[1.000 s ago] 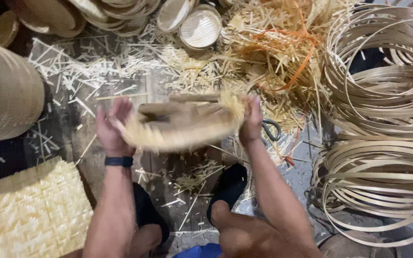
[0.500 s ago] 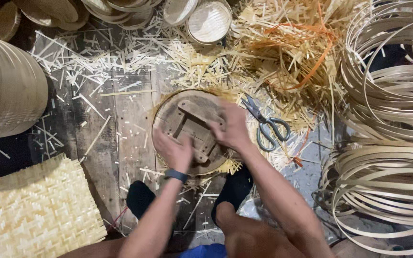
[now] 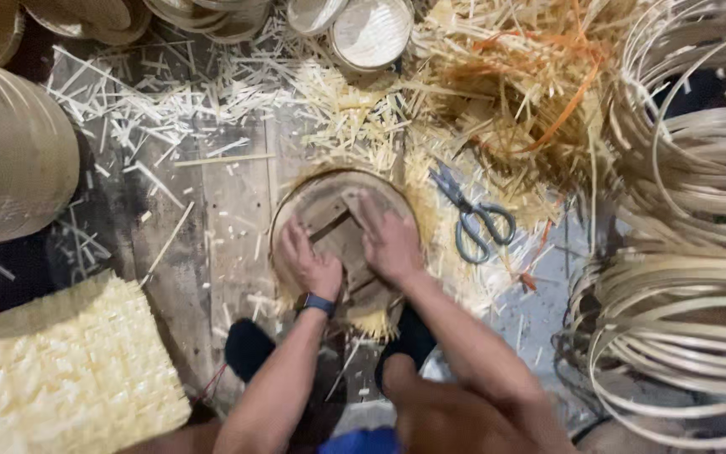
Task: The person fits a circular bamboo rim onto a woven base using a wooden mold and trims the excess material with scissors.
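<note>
Both hands have shifted since half a second ago: the left hand (image 3: 311,262) has slid out toward the near left rim of the round wooden mould (image 3: 329,220), while the right hand (image 3: 390,244) has come down onto its middle. Each hand lies palm down with fingers spread flat, pressing on the mould and gripping nothing. A dark wristband (image 3: 319,303) circles the left wrist. The mould lies flat on the plank floor (image 3: 228,219), with a fringe of woven straw (image 3: 376,324) sticking out from under its near edge, just ahead of two black-socked feet (image 3: 249,349). Just right of the right hand lie scissors (image 3: 472,220) on loose straw cuttings. Farther right are coils of bamboo hoops (image 3: 682,319). Well left of the left hand, near the body, lies a woven mat (image 3: 60,378).
</note>
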